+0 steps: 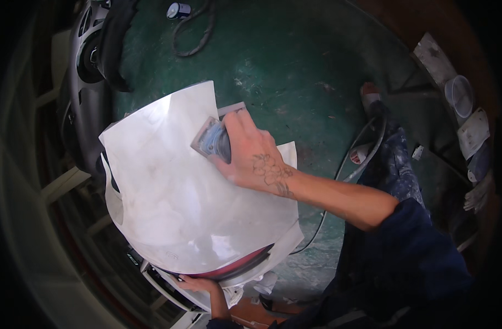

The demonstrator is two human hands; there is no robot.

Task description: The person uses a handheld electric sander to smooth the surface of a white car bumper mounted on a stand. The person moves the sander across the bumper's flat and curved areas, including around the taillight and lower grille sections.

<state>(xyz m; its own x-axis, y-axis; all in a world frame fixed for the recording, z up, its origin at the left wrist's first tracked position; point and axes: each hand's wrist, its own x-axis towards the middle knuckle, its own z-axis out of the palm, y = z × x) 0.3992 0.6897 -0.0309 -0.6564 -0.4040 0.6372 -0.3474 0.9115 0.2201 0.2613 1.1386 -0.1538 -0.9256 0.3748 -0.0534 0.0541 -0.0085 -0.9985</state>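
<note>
Block | under right hand | panel beneath | left hand at rim

- Block: partly hidden by the right hand.
- Car, hose: cut off by the top edge.
- Tin: lettering too small to read.

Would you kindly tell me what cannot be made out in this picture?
All in the head view:
Block: underside hidden against the white panel, beneath the right hand.
Left hand: too small to tell whether it grips or only touches the panel's edge.
Hose beyond the panel: cut off by the top edge.
Tin: too small to tell whether lidded.
</note>
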